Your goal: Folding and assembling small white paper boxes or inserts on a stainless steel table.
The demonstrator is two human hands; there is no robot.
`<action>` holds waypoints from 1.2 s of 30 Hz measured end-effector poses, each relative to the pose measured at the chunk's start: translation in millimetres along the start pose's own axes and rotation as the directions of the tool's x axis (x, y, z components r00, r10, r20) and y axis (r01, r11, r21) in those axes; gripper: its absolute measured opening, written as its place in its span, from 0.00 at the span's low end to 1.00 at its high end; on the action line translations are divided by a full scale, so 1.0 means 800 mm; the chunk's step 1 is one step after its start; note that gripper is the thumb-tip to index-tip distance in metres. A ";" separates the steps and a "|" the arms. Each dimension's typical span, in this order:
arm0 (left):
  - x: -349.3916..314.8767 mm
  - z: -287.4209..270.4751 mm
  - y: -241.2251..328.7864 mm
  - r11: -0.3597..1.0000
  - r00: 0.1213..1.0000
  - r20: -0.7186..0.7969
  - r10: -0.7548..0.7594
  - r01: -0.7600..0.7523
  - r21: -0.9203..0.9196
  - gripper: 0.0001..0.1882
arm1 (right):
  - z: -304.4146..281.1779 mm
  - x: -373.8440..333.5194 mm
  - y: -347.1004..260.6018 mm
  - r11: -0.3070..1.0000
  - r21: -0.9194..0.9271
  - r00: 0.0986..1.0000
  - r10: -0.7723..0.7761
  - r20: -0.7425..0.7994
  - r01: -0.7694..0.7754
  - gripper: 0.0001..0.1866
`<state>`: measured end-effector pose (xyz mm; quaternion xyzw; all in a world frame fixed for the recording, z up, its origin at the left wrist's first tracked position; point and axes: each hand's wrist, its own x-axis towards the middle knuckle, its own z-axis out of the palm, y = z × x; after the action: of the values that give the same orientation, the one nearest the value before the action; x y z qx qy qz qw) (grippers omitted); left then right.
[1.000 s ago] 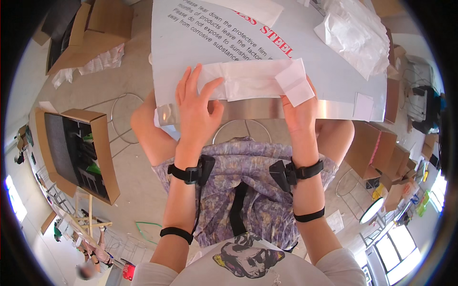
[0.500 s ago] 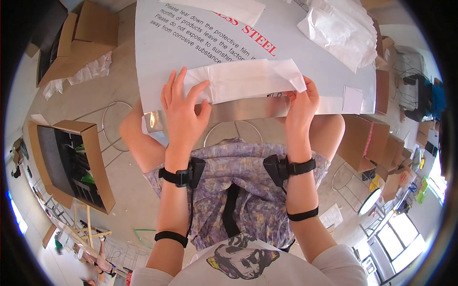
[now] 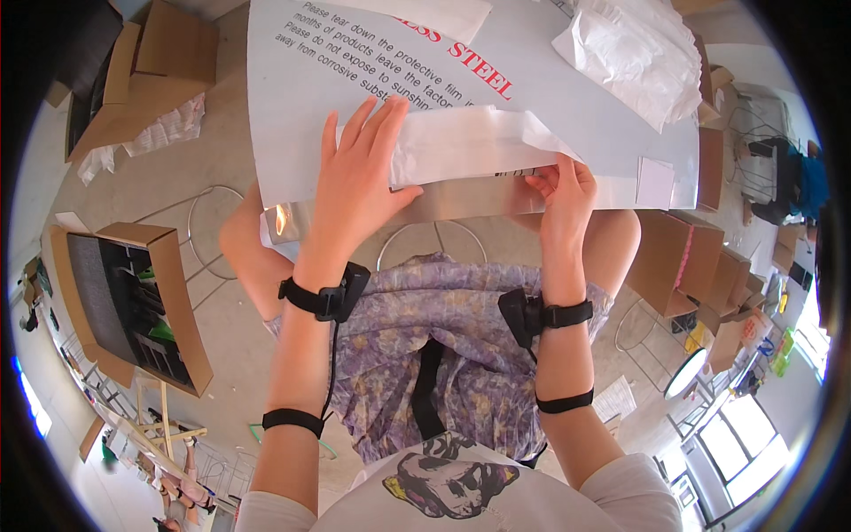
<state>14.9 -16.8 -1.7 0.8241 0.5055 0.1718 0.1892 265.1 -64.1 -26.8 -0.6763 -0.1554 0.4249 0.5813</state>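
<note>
A long, thin white sheet (image 3: 470, 146), perhaps a folded bag, lies across the near part of a table (image 3: 297, 106) covered in grey film. Flat over its left end rests my left hand (image 3: 359, 173), fingers stretched forward and thumb out to the right, hiding that end. My right hand (image 3: 567, 191) pinches the sheet's right corner, which is lifted and creased. A crumpled stack of white bags (image 3: 634, 66) sits at the far right of the table, and another white piece (image 3: 443, 13) lies at the far edge.
Small white cards (image 3: 655, 183) lie near the table's right edge. Bare metal (image 3: 434, 206) shows along its near edge. Open cardboard boxes stand on the floor at left (image 3: 133, 293) and right (image 3: 665, 257). A wire-framed stool (image 3: 213, 230) is at left.
My left hand has gone from raised, curled fingers to lying flat, moving right and forward over the sheet. My right hand keeps its pinch, shifted slightly right and nearer.
</note>
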 end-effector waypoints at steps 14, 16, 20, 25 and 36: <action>0.004 -0.003 -0.013 0.999 0.999 0.036 0.035 -0.034 -0.033 0.51 | -0.016 -0.001 -0.008 0.987 0.049 0.985 0.149 0.087 -0.154 0.13; 0.004 -0.002 -0.015 0.999 0.999 0.033 0.034 -0.033 -0.035 0.51 | -0.019 0.001 -0.002 0.985 0.115 0.989 0.117 0.094 -0.128 0.12; 0.004 -0.002 -0.016 0.999 0.999 0.031 0.027 -0.026 -0.039 0.52 | -0.022 0.000 -0.001 0.980 0.166 0.983 0.085 0.160 -0.111 0.10; 0.005 -0.003 -0.016 0.998 0.999 0.017 0.029 -0.028 -0.065 0.51 | -0.027 -0.006 -0.007 0.990 0.128 0.971 0.031 0.237 -0.063 0.09; 0.007 -0.004 -0.016 0.996 0.999 0.031 0.030 -0.027 -0.081 0.52 | 0.049 -0.020 -0.030 0.244 -0.530 0.578 -0.456 0.676 0.812 0.44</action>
<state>5.9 -6.2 -4.3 0.8256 0.4833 0.1814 0.2277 232.8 -42.8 3.0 -0.6324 -0.7062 0.1455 0.2831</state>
